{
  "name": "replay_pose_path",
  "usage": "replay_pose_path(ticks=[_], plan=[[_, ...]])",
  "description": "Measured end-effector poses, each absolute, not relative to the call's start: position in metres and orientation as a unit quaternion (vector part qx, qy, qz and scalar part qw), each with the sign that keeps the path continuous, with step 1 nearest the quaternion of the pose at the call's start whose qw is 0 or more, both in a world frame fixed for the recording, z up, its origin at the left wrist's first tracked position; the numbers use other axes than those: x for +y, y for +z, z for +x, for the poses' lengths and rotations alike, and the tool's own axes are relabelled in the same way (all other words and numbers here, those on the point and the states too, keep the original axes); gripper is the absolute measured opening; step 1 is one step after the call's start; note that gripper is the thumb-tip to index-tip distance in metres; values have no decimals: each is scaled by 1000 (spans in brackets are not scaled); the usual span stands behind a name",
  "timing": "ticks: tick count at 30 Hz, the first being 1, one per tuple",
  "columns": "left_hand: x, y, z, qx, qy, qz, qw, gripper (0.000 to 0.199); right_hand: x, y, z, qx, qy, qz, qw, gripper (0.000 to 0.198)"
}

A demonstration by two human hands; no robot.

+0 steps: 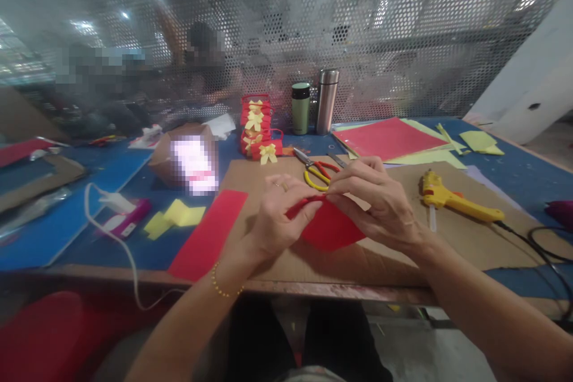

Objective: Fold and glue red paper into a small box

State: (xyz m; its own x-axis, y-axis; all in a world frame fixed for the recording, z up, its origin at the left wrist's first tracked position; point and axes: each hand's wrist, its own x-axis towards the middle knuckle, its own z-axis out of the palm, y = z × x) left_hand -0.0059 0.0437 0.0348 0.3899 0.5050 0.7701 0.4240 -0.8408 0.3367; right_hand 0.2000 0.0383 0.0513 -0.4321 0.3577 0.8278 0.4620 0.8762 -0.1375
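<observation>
Both hands pinch the far edge of a piece of red paper [333, 228], which seems folded or rolled along that edge. My left hand [284, 212] grips it with thumb and fingers, and my right hand [373, 200] holds it close by on the right. Just beyond the hands lie scissors [316, 176] with yellow and orange handles, partly hidden. A flat red strip [208, 233] rests left of my left hand. Right of my right hand, a yellow hot glue gun [461, 200] lies on the brown cardboard [394, 262].
Small red boxes with yellow bows [255, 125] are stacked at the back, near a green tumbler [301, 108] and a steel flask [328, 101]. Red and yellow sheets [394, 140] lie back right. Yellow pieces [183, 213] and a purple power strip [129, 218] with a white cable are left.
</observation>
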Motion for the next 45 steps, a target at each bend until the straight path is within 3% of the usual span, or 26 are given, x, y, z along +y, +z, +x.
replay_pose_path(ticks=[6, 12, 26, 41, 45], plan=[[56, 27, -8, 280, 521, 792, 149, 10, 45, 49, 203, -827, -70, -265, 490, 12], [65, 19, -9, 298, 555, 750, 202, 11, 47, 50, 206, -790, -177, -276, 518, 11], [68, 18, -7, 316, 581, 707, 251, 9, 43, 31, 196, -800, -319, -302, 409, 25], [64, 25, -7, 359, 559, 696, 273, 12, 47, 28, 201, -819, -310, -288, 387, 30], [63, 23, -8, 352, 550, 715, 251, 12, 49, 27, 198, -827, -248, -269, 428, 25]])
